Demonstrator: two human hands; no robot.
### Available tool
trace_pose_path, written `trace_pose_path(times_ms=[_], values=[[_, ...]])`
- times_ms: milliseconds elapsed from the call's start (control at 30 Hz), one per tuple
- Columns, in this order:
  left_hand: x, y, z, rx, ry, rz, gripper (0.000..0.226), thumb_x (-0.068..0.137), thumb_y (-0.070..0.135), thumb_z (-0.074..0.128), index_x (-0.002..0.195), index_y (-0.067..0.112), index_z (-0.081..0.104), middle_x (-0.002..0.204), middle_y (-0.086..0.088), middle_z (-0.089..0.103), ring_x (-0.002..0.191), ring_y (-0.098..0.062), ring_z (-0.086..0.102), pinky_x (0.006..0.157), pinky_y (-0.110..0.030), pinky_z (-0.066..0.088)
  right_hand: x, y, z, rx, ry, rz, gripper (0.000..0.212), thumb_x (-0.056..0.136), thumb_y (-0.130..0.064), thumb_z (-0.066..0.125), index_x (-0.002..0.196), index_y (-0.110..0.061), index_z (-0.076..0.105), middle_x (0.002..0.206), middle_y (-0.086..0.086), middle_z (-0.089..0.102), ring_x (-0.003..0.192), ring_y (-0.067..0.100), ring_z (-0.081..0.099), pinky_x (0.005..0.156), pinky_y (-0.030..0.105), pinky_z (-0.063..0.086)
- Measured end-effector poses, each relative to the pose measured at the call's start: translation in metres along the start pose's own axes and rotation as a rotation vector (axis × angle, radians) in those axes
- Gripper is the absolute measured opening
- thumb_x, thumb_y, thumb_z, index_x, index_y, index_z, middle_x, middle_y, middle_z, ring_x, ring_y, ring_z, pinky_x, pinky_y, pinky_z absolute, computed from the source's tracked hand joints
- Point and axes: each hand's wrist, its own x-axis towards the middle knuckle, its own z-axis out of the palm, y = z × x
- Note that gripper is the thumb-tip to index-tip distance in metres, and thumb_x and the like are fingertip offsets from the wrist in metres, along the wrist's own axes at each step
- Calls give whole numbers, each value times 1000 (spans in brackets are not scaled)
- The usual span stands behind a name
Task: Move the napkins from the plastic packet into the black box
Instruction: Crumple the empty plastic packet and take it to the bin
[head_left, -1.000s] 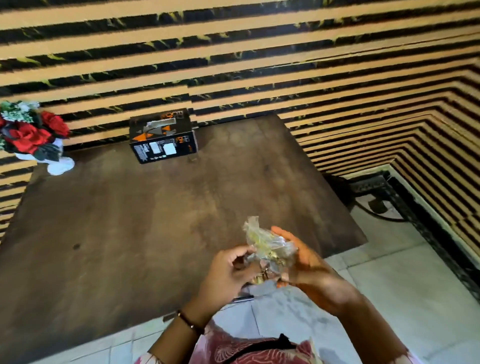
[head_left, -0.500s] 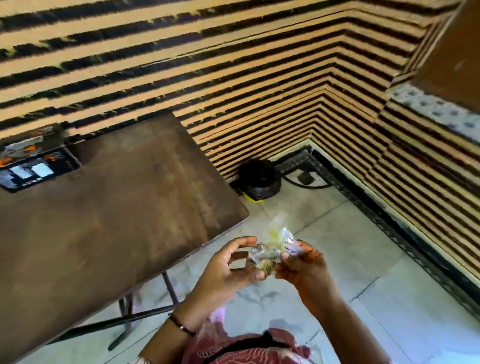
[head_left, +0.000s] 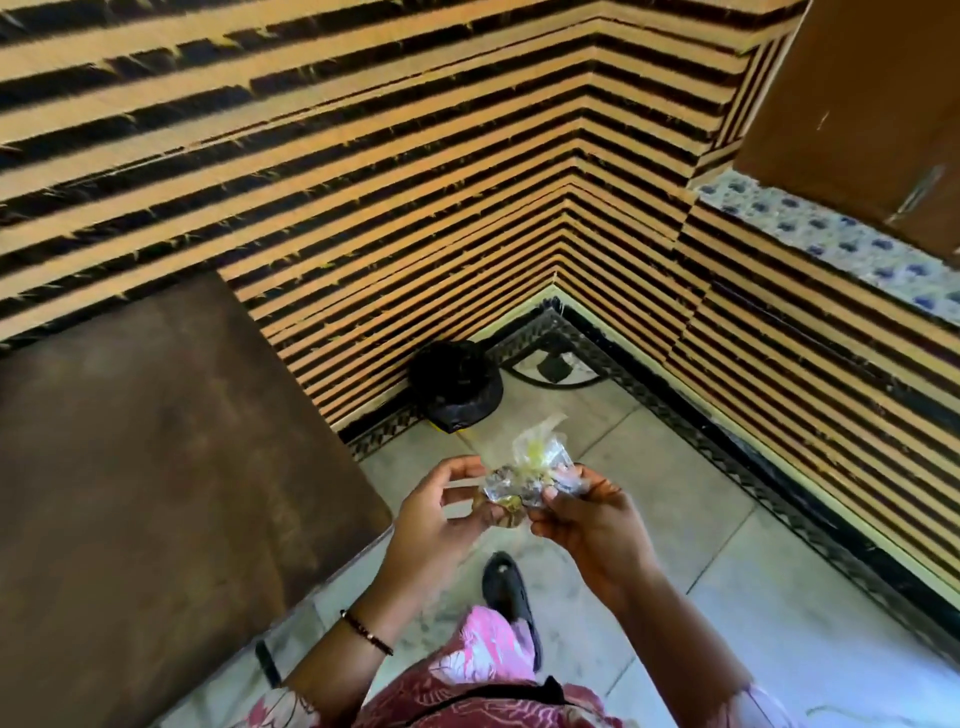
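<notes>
Crumpled clear plastic packet (head_left: 530, 475): pinched between left hand (head_left: 441, 525) and right hand (head_left: 592, 525); carried off brown wooden table (head_left: 156, 467) toward floor bin (head_left: 457, 387); likely emptied.

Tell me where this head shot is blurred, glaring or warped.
Head view: motion blur smears the striped wall and the table; wide-angle warp bends the stripes; the crumpled plastic packet glints between the left hand and right hand, hiding its contents; the floor is evenly lit.

Bright daylight on my floor tiles (head_left: 717, 587), striped wall (head_left: 363, 171) smeared by motion blur, lines bending at the wide-angle edges, glare on the plastic packet (head_left: 530, 467) I hold, dark table top (head_left: 156, 441) dim, my hands fairly sharp
</notes>
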Motion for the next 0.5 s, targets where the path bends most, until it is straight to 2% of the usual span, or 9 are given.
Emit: trace_pose_path(times_ms=[133, 233, 333, 433, 500], values=[[74, -2, 13, -18, 56, 5, 28, 82, 15, 68, 106, 26, 58, 107, 8, 65, 97, -2, 61, 76, -10, 47, 71, -41, 12, -144, -12, -27, 14, 82, 12, 55, 78, -1, 59, 67, 11, 63, 54, 16, 61, 51, 24, 54], [118, 2, 22, -24, 96, 3, 24, 82, 14, 67, 99, 29, 59, 100, 11, 67, 90, 0, 63, 75, -7, 46, 109, -66, 15, -249, -17, -34, 16, 83, 12, 54, 78, -2, 60, 71, 13, 62, 59, 18, 60, 54, 25, 54], [160, 4, 25, -74, 59, -60, 26, 80, 23, 70, 105, 20, 61, 104, 6, 68, 94, -6, 63, 75, -11, 49, 142, -89, 11, -251, -12, -27, 14, 84, 11, 53, 80, -1, 60, 72, 13, 63, 60, 19, 61, 57, 28, 54], [190, 0, 23, -99, 73, -88, 36, 75, 37, 69, 104, 17, 63, 104, 1, 70, 96, -12, 66, 84, -26, 53, 177, -101, 11, -194, -10, 23, 13, 84, 8, 53, 82, -3, 61, 69, 10, 65, 59, 19, 61, 58, 29, 54], [204, -2, 20, -86, 112, -104, 31, 77, 34, 68, 102, 15, 64, 101, 1, 69, 92, -6, 65, 80, -19, 52, 196, -107, 17, -187, -17, 47, 14, 86, 7, 52, 84, -3, 61, 68, 9, 66, 60, 18, 61, 59, 30, 55]])
